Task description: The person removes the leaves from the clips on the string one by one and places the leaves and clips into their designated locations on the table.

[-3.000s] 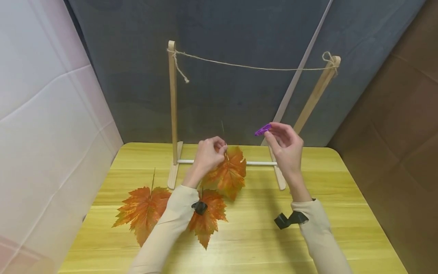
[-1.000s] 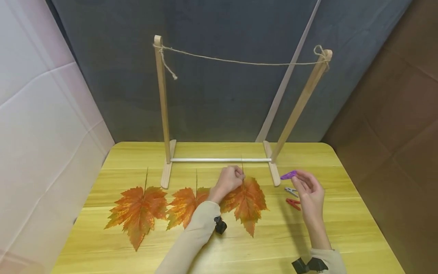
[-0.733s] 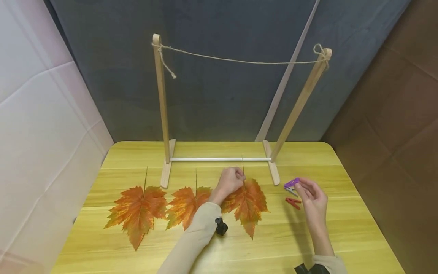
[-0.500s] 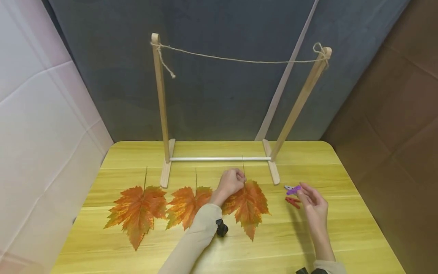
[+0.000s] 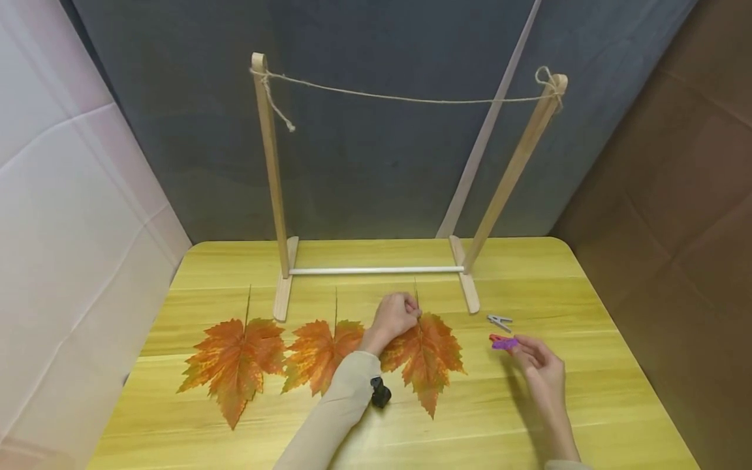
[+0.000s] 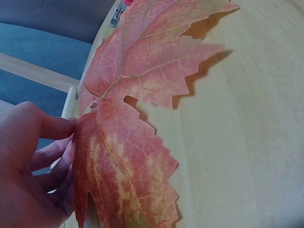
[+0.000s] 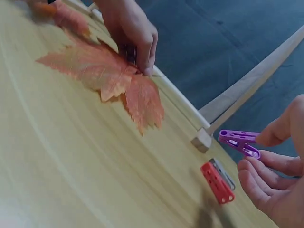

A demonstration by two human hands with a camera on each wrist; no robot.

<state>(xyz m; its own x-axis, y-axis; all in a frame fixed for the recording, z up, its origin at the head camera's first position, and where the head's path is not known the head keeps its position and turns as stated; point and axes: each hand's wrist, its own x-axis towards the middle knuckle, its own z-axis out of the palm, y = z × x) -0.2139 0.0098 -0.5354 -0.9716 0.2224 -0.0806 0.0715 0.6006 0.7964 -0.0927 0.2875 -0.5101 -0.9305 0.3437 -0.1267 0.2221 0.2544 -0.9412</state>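
Observation:
At the right end of a row of orange artificial maple leaves, my left hand pinches the stem base of the third leaf, which lies on the table. Thumb and fingertips meet at the stem in the left wrist view. My right hand holds a purple clothespin between thumb and fingers, low over the table's right side. In the head view the purple clothespin overlaps a red clothespin. Just behind lies a grey clothespin.
Two more maple leaves, a left one and a middle one, lie flat with stems pointing away. Behind them stands a wooden frame with a white bottom rod and a twine line tied between its posts. Fabric walls surround the table.
My left hand has lowered its leaf from mid-air onto the table, right of the others. My right hand has brought the purple clothespin down and right, then nearer me, past the grey clothespin.

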